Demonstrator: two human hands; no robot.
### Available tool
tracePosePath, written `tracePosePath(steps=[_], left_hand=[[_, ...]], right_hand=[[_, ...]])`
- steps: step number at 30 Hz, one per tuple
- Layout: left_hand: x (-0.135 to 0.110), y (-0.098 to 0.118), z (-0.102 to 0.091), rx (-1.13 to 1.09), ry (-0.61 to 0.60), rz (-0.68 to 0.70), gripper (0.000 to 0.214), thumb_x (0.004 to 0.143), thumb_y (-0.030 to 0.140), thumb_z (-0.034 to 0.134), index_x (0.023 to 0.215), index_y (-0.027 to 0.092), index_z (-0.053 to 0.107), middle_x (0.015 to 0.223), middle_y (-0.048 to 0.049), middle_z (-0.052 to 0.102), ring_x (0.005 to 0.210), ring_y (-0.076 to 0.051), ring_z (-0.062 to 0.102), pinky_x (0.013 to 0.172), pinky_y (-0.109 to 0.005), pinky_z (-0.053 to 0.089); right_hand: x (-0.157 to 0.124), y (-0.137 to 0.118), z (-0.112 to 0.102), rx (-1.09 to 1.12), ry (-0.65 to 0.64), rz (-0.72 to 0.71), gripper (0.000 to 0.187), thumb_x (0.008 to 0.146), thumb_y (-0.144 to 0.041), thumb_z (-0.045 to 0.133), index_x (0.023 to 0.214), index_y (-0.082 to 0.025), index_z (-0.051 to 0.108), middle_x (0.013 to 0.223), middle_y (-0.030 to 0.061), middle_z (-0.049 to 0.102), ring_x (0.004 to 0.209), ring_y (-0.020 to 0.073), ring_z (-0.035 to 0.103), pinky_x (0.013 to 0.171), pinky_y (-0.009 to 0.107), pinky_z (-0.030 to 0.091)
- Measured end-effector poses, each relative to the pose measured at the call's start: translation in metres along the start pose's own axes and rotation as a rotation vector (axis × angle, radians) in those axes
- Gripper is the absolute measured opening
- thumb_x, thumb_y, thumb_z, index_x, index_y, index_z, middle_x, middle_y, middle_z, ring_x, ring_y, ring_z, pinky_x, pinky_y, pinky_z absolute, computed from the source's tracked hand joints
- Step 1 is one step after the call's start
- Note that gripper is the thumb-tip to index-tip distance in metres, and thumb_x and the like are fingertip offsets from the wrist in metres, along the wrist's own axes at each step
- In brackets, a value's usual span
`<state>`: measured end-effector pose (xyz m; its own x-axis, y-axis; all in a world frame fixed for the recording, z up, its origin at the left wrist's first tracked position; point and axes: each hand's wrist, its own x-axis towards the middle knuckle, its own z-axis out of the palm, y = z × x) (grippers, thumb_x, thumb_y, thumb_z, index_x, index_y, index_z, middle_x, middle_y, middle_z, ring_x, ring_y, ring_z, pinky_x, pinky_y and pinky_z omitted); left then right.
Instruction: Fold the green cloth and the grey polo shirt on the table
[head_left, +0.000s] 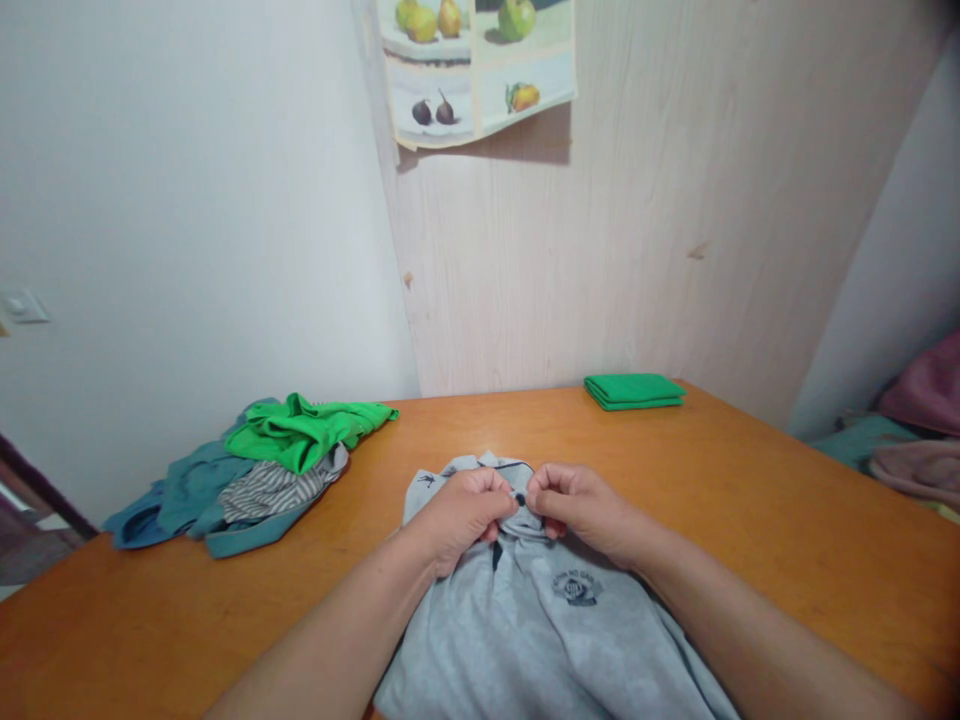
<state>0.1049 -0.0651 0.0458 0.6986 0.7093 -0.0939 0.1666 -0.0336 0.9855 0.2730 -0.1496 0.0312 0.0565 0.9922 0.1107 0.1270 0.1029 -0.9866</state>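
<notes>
The grey shirt (525, 620) lies front up on the counter (757, 520), its collar pointing away from the person and its lower part running out of view at the near edge. Both hands are closed in a pinch at the opening below the collar: the left hand (459, 515) and the right hand (583, 505) meet, fingertips touching, around 1 small dark button (520, 497). Judging by this, the shirt is spread out but not yet folded, and the fastening of its neck is the step in hand. Beyond the shirt and to its right, near the wall, 1 folded green cloth (634, 390) sits squared off and looks finished. To the shirt's left, well apart from it, a heap of clothes (255, 490) lies loose with a green garment (300, 432) on top, so most of the work appears left. Bare counter lies on both sides of the shirt, wider to its right, and a clear strip runs between its collar and the wall. The heap's blue cloth reaches the counter's left edge; the right edge slants away past the folded cloth.
</notes>
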Motion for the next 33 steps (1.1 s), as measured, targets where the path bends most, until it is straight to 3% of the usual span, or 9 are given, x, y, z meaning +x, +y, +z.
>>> tracePosePath(steps=[9, 15, 19, 22, 27, 33], left_hand=[[0.003, -0.01, 0.007, 0.35, 0.121, 0.251, 0.003, 0.072, 0.017, 0.054, 0.069, 0.018, 0.054, 0.058, 0.0055, 0.049, 0.054, -0.01, 0.044, 0.051, -0.021, 0.029], [-0.005, -0.003, 0.01, 0.373, 0.062, 0.334, 0.009, 0.081, 0.024, 0.056, 0.074, 0.018, 0.057, 0.062, 0.0037, 0.052, 0.058, -0.011, 0.047, 0.053, -0.022, 0.032], [-0.006, 0.0, 0.011, 0.226, -0.004, 0.322, 0.011, 0.085, 0.026, 0.054, 0.089, 0.018, 0.06, 0.073, 0.0023, 0.058, 0.061, -0.011, 0.053, 0.057, -0.022, 0.039], [-0.005, 0.0, 0.009, 0.135, 0.069, 0.27, 0.013, 0.084, 0.026, 0.054, 0.094, 0.019, 0.059, 0.072, 0.0042, 0.056, 0.057, -0.01, 0.053, 0.055, -0.022, 0.04], [-0.005, 0.002, 0.003, 0.172, 0.181, 0.169, 0.009, 0.08, 0.024, 0.053, 0.086, 0.02, 0.059, 0.06, 0.0062, 0.051, 0.049, -0.01, 0.043, 0.048, -0.021, 0.031], [-0.01, 0.007, 0.005, 0.283, 0.123, 0.283, 0.013, 0.08, 0.029, 0.059, 0.073, 0.018, 0.059, 0.065, 0.0036, 0.055, 0.061, -0.012, 0.047, 0.057, -0.023, 0.035]], right_hand=[[0.0, 0.008, 0.002, -0.198, 0.024, -0.058, 0.01, 0.08, -0.028, 0.061, 0.078, -0.019, 0.058, 0.056, -0.006, 0.052, 0.05, 0.0089, 0.043, 0.047, 0.021, 0.031], [0.004, 0.011, 0.0, -0.253, 0.105, -0.08, 0.01, 0.081, -0.029, 0.059, 0.079, -0.019, 0.058, 0.061, -0.0048, 0.055, 0.052, 0.0104, 0.051, 0.049, 0.022, 0.036], [0.007, 0.011, -0.004, -0.216, 0.189, -0.112, 0.012, 0.082, -0.032, 0.058, 0.078, -0.02, 0.056, 0.061, -0.0054, 0.054, 0.051, 0.0105, 0.05, 0.049, 0.023, 0.038], [0.008, 0.01, -0.01, -0.249, 0.309, -0.141, 0.016, 0.084, -0.035, 0.057, 0.076, -0.021, 0.055, 0.058, -0.005, 0.054, 0.052, 0.0112, 0.05, 0.051, 0.024, 0.039], [0.011, 0.008, -0.018, -0.223, 0.48, -0.143, 0.023, 0.086, -0.042, 0.057, 0.076, -0.022, 0.054, 0.055, -0.0045, 0.053, 0.05, 0.0125, 0.052, 0.052, 0.026, 0.039], [0.011, 0.008, -0.019, -0.245, 0.516, -0.159, 0.025, 0.086, -0.046, 0.057, 0.079, -0.022, 0.056, 0.058, -0.0031, 0.056, 0.052, 0.0132, 0.054, 0.052, 0.026, 0.04]])
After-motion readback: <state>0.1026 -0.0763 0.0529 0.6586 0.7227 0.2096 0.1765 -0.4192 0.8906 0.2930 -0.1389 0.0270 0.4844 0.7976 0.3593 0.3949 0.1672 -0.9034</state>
